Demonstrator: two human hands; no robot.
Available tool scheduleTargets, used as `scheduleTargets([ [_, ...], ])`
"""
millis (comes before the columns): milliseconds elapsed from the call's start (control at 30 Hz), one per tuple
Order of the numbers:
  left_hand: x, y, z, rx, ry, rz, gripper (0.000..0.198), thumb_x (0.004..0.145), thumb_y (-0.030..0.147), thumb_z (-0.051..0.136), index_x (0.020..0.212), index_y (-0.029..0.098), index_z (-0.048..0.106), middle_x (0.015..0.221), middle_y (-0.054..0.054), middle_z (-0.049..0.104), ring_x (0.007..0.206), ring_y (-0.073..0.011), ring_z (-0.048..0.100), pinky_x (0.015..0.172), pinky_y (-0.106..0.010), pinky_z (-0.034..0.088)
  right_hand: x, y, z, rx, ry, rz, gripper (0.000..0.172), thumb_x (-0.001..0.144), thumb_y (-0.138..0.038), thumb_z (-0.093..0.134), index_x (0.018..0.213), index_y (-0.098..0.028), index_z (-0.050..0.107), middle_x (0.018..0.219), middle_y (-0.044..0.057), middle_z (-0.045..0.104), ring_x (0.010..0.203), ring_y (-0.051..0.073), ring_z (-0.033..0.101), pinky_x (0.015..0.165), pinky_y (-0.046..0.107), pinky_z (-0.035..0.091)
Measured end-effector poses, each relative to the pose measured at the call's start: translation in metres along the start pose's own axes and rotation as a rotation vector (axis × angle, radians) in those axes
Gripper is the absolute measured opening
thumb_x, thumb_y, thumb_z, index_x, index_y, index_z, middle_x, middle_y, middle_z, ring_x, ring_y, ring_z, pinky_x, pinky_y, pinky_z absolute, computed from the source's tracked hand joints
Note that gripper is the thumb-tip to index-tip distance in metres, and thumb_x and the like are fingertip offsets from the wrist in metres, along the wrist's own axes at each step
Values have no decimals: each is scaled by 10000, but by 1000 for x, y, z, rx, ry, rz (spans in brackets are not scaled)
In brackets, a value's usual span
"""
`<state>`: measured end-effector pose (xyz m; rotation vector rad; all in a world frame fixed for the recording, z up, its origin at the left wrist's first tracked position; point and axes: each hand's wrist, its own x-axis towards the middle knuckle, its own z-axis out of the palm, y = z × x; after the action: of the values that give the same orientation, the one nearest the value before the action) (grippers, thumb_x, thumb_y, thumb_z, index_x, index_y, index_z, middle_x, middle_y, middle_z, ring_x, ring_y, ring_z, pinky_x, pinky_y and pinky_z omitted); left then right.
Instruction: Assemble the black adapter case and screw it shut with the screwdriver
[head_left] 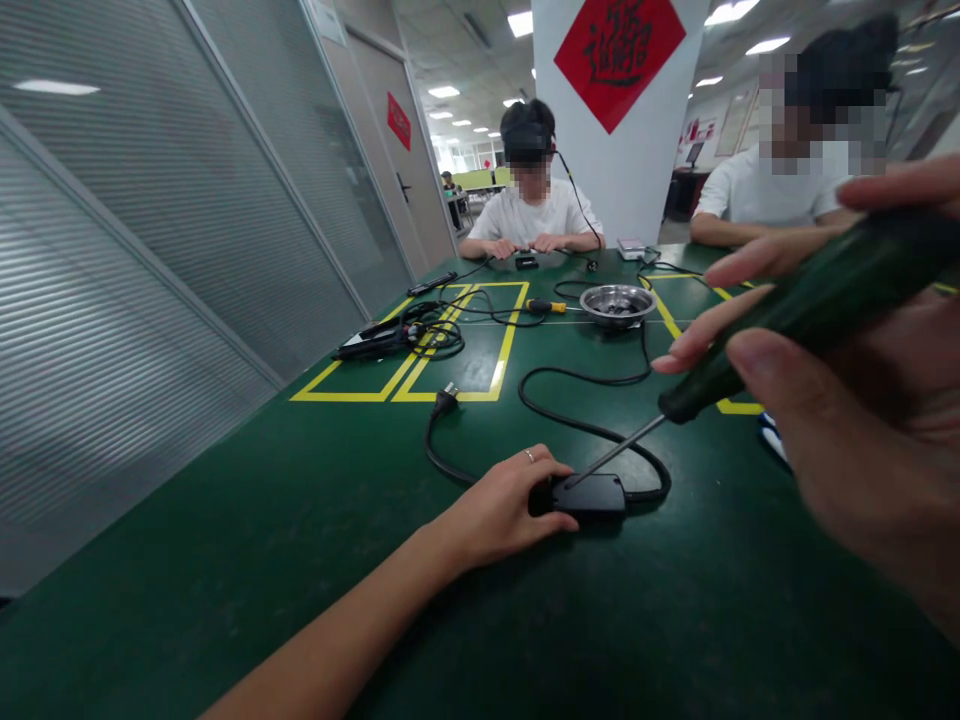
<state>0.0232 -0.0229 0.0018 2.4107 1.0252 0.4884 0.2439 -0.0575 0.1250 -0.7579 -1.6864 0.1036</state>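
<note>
My left hand (517, 508) lies on the green table with thumb and fingers gripping the near left end of a small black box (596, 497). Black cable leaves the box on both sides; the left one ends in a power plug (448, 398), the right one curls back across the table. At the right, my right hand (847, 400) is wrapped round the dark green handle of a screwdriver (780, 330), close to the camera. Its thin metal shaft slants down to the left, with the tip at the top left of the box. Whether it sits in a screw I cannot tell.
A metal bowl (617, 305) with small dark pieces stands farther back, beside a yellow-and-black screwdriver (545, 307). Coiled black cables (435, 335) lie within yellow tape (341, 396) at the left. Two people sit across the table (360, 500), one with hands on a small dark object.
</note>
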Motion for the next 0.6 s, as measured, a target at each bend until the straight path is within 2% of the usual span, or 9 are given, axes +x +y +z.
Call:
scheduleTargets([
  [167, 1, 1, 10, -44, 25, 0, 455, 777, 369, 736, 1156, 189, 560, 1001, -43, 562, 860, -182, 555, 756, -298, 452, -5, 6, 9, 115, -31, 39, 575, 727, -20, 613, 1174, -339, 440, 1080, 7, 577, 798, 154, 659, 760, 368, 618],
  [233, 1, 1, 10, -50, 22, -4, 454, 775, 365, 739, 1154, 193, 558, 990, -39, 558, 857, -183, 549, 744, -293, 447, -6, 8, 9, 121, -45, 59, 555, 745, -45, 605, 1207, -307, 441, 1111, 22, 578, 790, 153, 658, 777, 364, 615],
  [333, 1, -1, 10, -60, 17, -11, 450, 767, 377, 743, 1139, 197, 564, 990, -39, 557, 859, -186, 549, 745, -293, 444, -5, 6, 7, 76, -102, 87, 560, 773, -107, 608, 1273, -282, 427, 1187, 20, 576, 857, 144, 663, 813, 305, 604],
  [467, 2, -2, 11, -75, 27, -11, 457, 759, 399, 744, 1131, 197, 573, 994, -47, 567, 876, -200, 555, 770, -308, 447, 3, -2, 3, 34, -264, 74, 597, 823, -149, 548, 1381, -222, 352, 1295, 25, 544, 1041, 150, 625, 924, 247, 553],
  [533, 2, -3, 11, -84, 24, -17, 465, 763, 418, 733, 1139, 194, 577, 1000, -59, 580, 899, -218, 561, 789, -324, 452, 9, -5, 4, 10, -293, -15, 593, 815, -178, 593, 1358, -235, 361, 1343, -11, 507, 1115, 148, 584, 936, 246, 547],
  [600, 2, -2, 10, -96, 15, -28, 470, 770, 438, 716, 1143, 187, 581, 1022, -74, 593, 931, -240, 565, 811, -344, 456, 13, -8, 6, -69, -284, -167, 521, 787, -237, 661, 1255, -244, 431, 1320, -54, 518, 1152, 120, 551, 956, 209, 518],
])
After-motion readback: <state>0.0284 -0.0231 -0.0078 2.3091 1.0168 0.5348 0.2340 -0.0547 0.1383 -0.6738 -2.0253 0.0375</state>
